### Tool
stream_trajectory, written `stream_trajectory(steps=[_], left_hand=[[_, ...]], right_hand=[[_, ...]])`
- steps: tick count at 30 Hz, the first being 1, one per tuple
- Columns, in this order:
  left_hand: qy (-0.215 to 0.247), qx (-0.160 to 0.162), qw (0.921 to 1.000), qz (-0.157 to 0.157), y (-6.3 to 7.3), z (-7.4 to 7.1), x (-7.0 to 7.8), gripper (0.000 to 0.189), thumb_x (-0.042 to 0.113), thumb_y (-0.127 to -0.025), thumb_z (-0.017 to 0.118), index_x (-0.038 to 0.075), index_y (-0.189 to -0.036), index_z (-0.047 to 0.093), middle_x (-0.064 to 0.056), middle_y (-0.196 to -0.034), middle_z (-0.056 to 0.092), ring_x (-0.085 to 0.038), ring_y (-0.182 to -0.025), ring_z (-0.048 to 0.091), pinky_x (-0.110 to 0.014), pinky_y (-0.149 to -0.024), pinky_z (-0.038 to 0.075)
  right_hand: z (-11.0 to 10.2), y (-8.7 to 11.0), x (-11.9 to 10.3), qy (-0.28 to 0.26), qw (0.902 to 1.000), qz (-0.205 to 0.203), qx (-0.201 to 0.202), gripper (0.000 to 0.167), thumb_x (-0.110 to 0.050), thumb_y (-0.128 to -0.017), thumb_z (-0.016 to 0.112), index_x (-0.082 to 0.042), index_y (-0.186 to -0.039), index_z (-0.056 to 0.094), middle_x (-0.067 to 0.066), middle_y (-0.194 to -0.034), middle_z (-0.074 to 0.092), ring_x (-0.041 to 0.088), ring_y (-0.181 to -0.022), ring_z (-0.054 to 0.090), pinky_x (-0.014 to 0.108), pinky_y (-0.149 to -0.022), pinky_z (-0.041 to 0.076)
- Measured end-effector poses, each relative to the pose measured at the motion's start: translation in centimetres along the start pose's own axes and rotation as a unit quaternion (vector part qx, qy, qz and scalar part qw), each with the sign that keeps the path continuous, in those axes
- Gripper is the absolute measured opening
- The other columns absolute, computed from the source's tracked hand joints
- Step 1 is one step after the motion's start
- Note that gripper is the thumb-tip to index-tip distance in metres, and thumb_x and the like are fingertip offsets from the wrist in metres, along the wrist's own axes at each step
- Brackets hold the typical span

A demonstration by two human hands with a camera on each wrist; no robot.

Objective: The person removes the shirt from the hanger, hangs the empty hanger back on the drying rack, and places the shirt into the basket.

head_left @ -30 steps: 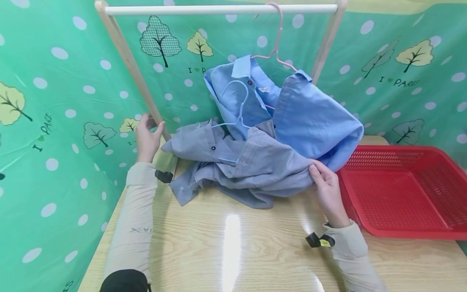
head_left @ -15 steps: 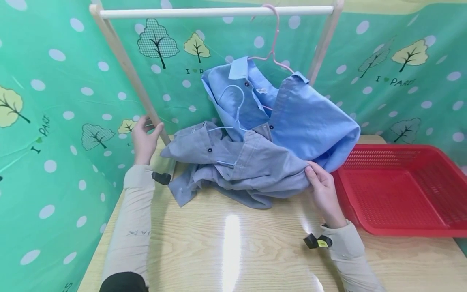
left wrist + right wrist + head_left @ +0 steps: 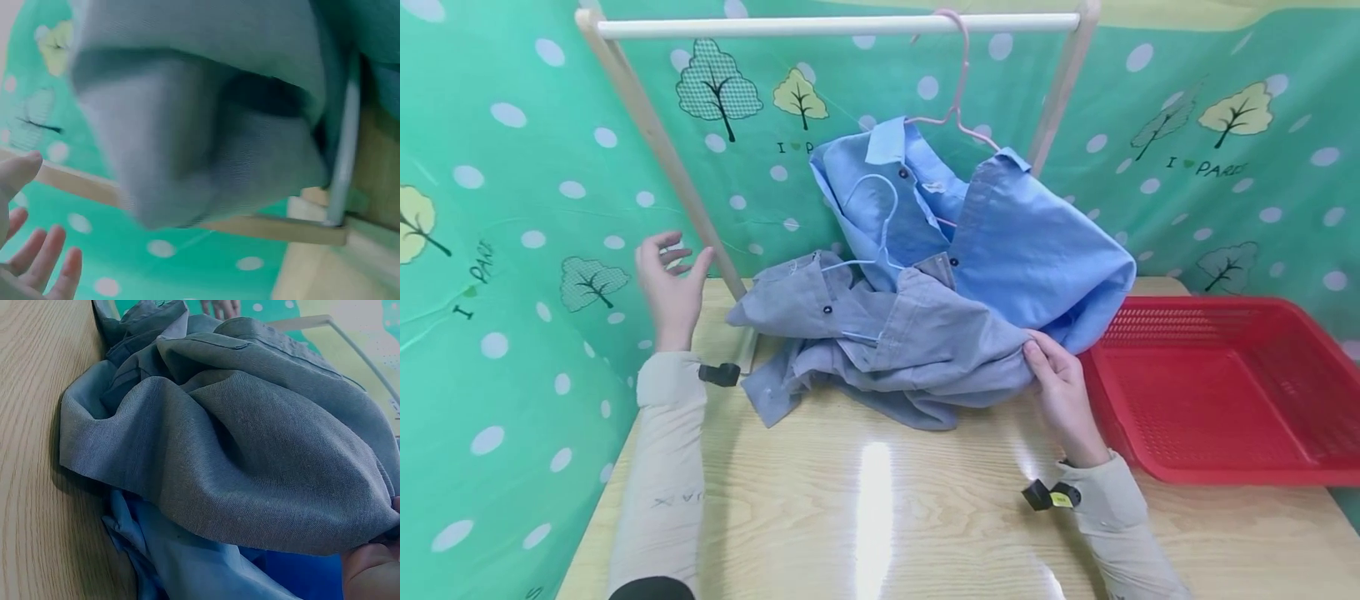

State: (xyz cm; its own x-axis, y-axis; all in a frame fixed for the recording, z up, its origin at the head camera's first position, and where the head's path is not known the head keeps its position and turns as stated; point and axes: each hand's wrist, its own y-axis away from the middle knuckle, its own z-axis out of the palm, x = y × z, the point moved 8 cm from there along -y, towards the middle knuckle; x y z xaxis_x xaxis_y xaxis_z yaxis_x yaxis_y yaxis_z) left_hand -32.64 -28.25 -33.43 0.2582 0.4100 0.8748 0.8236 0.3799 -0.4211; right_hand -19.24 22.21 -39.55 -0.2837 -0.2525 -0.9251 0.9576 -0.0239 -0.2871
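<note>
A grey shirt [image 3: 955, 333] on a light blue hanger [image 3: 889, 221] lies slumped over the table. My right hand [image 3: 1063, 400] pinches its right shoulder between thumb and fingers; the right wrist view shows the grey cloth [image 3: 250, 456] stretching away from that grip. My left hand [image 3: 672, 287] is held up in the air left of the rack's wooden post [image 3: 666, 154], fingers loosely bent and holding nothing. The left wrist view has its spread fingers [image 3: 47, 256] apart from the grey cloth. Behind, a blue shirt [image 3: 1037, 242] hangs from a pink hanger [image 3: 961, 75].
The rack's white rail [image 3: 835, 25] spans the top, carrying the pink hanger. A red basket [image 3: 1120, 400] stands at the right of the wooden table [image 3: 790, 500]. A green patterned curtain [image 3: 512, 333] closes off the back and left.
My left hand has come off the wooden post and moved left. The right hand keeps its pinch on the grey shirt, which has hardly moved.
</note>
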Motion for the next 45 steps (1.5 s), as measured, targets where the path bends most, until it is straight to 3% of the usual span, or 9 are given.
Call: stream_trajectory(steps=[2,5,10,13,17,28,33,36,45], left_hand=[[-0.014,-0.011,0.9994,0.031,0.7,-0.2,1.2,0.044,0.027,-0.09,0.074,0.005,-0.125,0.058,0.003,-0.119,0.052,-0.016,-0.105,0.06,-0.024,-0.091,0.053],[-0.039,-0.075,0.9943,0.065,1.9,0.6,2.6,0.04,0.028,-0.091,0.074,0.002,-0.119,0.062,0.002,-0.112,0.057,-0.009,-0.097,0.062,-0.023,-0.088,0.054],[-0.068,-0.19,0.9734,0.108,3.8,2.8,3.3,0.041,0.022,-0.09,0.075,0.003,-0.124,0.062,-0.008,-0.119,0.063,-0.018,-0.103,0.063,-0.02,-0.09,0.051],[-0.077,-0.232,0.9602,0.135,4.5,4.0,3.4,0.047,0.019,-0.088,0.077,0.006,-0.13,0.062,-0.013,-0.123,0.066,-0.025,-0.11,0.063,-0.029,-0.096,0.052],[-0.072,-0.26,0.9527,0.141,5.4,5.0,3.2,0.048,0.018,-0.087,0.078,0.01,-0.132,0.063,-0.014,-0.124,0.068,-0.027,-0.114,0.063,-0.043,-0.101,0.051],[-0.047,-0.229,0.9535,0.19,6.7,6.3,4.3,0.027,0.009,-0.088,0.074,0.014,-0.114,0.075,-0.004,-0.11,0.074,-0.02,-0.106,0.066,-0.016,-0.096,0.049],[-0.036,-0.225,0.9502,0.212,7.2,7.1,5.4,0.024,0.007,-0.087,0.074,0.013,-0.11,0.077,-0.006,-0.105,0.075,-0.02,-0.102,0.067,-0.018,-0.093,0.051],[-0.038,-0.216,0.9494,0.224,7.5,7.3,5.6,0.022,0.006,-0.086,0.075,0.012,-0.107,0.078,-0.005,-0.102,0.076,-0.019,-0.098,0.068,-0.019,-0.09,0.052],[-0.077,-0.171,0.9494,0.252,7.8,6.8,6.1,0.018,0.008,-0.088,0.074,0.014,-0.104,0.078,-0.004,-0.1,0.076,-0.021,-0.093,0.07,-0.035,-0.087,0.056]], right_hand=[[0.1,0.0,0.0,-0.002,1.0,-0.001,-0.001,0.028,-0.012,-0.105,0.046,-0.002,-0.126,0.062,-0.001,-0.111,0.07,0.006,-0.1,0.064,0.019,-0.086,0.056],[0.1,0.0,0.1,-0.01,0.9999,-0.004,-0.001,0.027,-0.011,-0.105,0.046,-0.003,-0.125,0.063,-0.001,-0.111,0.07,0.007,-0.1,0.064,0.019,-0.087,0.056],[0.3,0.0,0.4,-0.017,0.9998,-0.005,-0.007,0.027,-0.009,-0.106,0.044,-0.004,-0.125,0.063,-0.001,-0.111,0.07,0.006,-0.102,0.063,0.019,-0.088,0.055],[0.4,0.0,0.5,-0.019,0.9998,-0.006,-0.006,0.027,-0.008,-0.106,0.044,-0.004,-0.124,0.063,-0.001,-0.112,0.07,0.007,-0.102,0.063,0.019,-0.088,0.055],[0.4,0.0,0.6,-0.023,0.9997,-0.005,-0.004,0.027,-0.008,-0.106,0.044,-0.004,-0.124,0.064,0.0,-0.111,0.07,0.006,-0.102,0.063,0.019,-0.088,0.055],[0.0,0.1,0.9,0.031,0.9994,0.011,0.013,0.026,-0.013,-0.105,0.047,-0.005,-0.122,0.065,-0.004,-0.103,0.071,0.003,-0.089,0.062,0.015,-0.075,0.054],[0.1,0.1,0.9,0.052,0.9984,0.019,0.009,0.028,-0.014,-0.105,0.047,-0.002,-0.125,0.063,-0.004,-0.106,0.071,0.004,-0.092,0.064,0.017,-0.079,0.055],[-0.1,0.1,1.0,0.095,0.9949,0.028,0.015,0.029,-0.018,-0.106,0.048,-0.003,-0.125,0.064,-0.008,-0.102,0.07,0.002,-0.083,0.059,0.014,-0.068,0.051],[0.0,-0.1,-1.3,0.218,0.9744,-0.053,0.018,0.029,-0.008,-0.103,0.051,0.01,-0.123,0.062,-0.011,-0.113,0.07,0.003,-0.108,0.061,0.014,-0.094,0.048]])
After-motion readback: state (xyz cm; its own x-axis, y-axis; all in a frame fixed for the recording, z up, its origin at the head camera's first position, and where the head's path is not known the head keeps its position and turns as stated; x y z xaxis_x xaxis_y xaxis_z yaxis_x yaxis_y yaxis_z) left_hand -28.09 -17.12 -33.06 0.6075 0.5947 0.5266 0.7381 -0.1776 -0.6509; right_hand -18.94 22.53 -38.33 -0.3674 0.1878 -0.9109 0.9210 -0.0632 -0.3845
